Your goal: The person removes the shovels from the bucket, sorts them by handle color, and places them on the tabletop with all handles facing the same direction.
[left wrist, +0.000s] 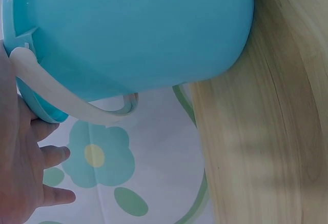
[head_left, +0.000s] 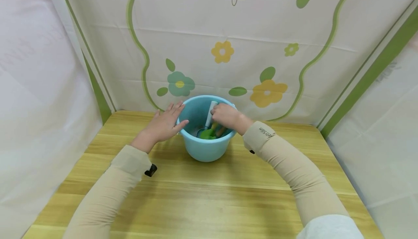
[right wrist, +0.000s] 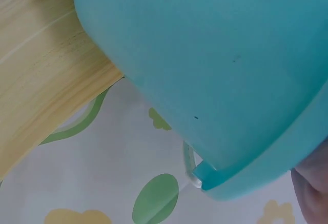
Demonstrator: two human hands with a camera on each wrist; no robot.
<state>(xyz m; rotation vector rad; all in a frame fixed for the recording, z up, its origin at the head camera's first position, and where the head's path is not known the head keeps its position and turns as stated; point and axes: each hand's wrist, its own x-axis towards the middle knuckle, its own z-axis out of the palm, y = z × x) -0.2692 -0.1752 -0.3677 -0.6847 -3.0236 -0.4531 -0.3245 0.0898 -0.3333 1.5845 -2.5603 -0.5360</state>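
Observation:
A light blue bucket point(head_left: 205, 151) stands upright on the wooden table, near its far edge. My left hand point(head_left: 164, 123) rests at the bucket's left rim with fingers spread and straight; in the left wrist view the hand point(left wrist: 23, 167) is beside the pale handle point(left wrist: 66, 98). My right hand point(head_left: 226, 116) reaches over the right rim into the bucket, fingers bent down beside a white stick-like handle point(head_left: 210, 114). Below those fingers lie a bright green piece point(head_left: 208, 134) and a yellowish part point(head_left: 214, 125). I cannot tell whether the right fingers hold any of these.
The wooden table point(head_left: 205, 202) spreads in front of the bucket. A white cloth point(head_left: 202, 21) printed with flowers and leaves hangs behind it, and pale cloth walls point(head_left: 32, 86) stand at both sides.

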